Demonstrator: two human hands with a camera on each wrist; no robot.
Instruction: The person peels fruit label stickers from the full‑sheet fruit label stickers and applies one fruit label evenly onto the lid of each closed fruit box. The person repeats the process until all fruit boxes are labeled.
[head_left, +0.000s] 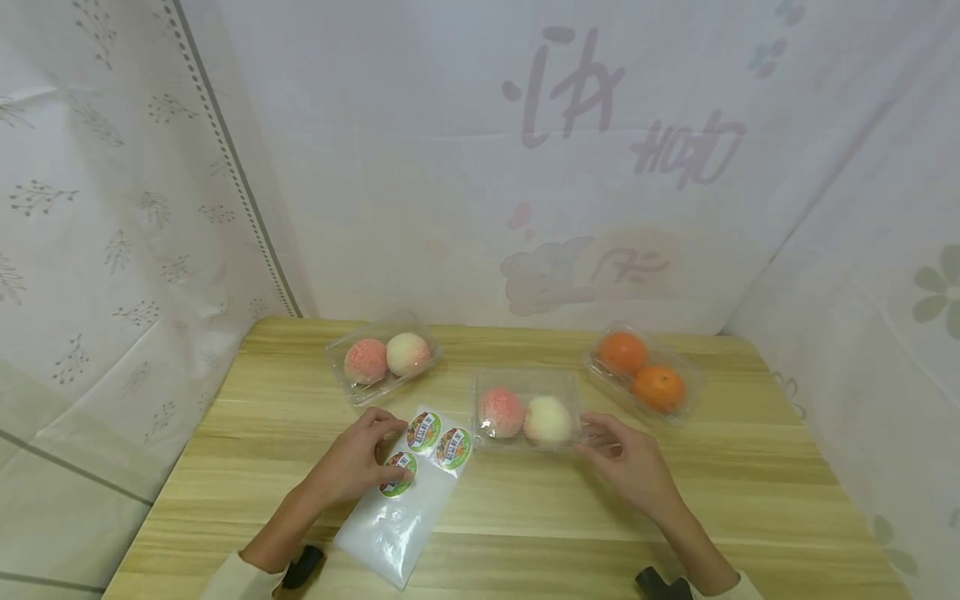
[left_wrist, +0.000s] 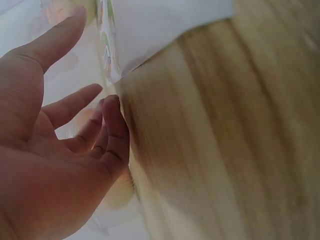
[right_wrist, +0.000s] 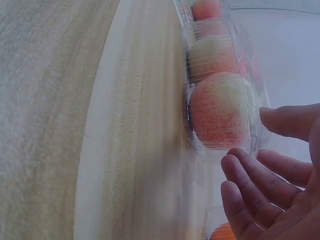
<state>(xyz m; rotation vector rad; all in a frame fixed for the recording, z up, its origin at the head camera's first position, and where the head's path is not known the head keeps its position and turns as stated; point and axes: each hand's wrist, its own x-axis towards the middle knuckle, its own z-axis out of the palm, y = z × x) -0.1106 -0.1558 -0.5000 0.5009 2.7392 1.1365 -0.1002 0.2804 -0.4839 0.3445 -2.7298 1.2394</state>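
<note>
A clear plastic box (head_left: 527, 379) with two peaches (head_left: 501, 413) inside stands mid-table. My right hand (head_left: 628, 462) is at its right end, thumb and fingertips beside the plastic. In the right wrist view the thumb is spread from the fingers near the lid's edge; whether they touch it, I cannot tell. A sheet of round fruit stickers (head_left: 390, 533) lies slanted to the left of that box. Over its left edge hovers or rests my left hand (head_left: 348, 462), the thumb at the lower sticker (head_left: 398, 474). Its fingers look loosely bent in the left wrist view, with nothing between them.
At the back left, another clear box (head_left: 352, 333) holds two peaches (head_left: 408, 354). A third clear box (head_left: 686, 367) at the back right holds two oranges (head_left: 658, 388). Patterned white cloth (head_left: 420, 167) hangs behind and beside the wooden table (head_left: 600, 533).
</note>
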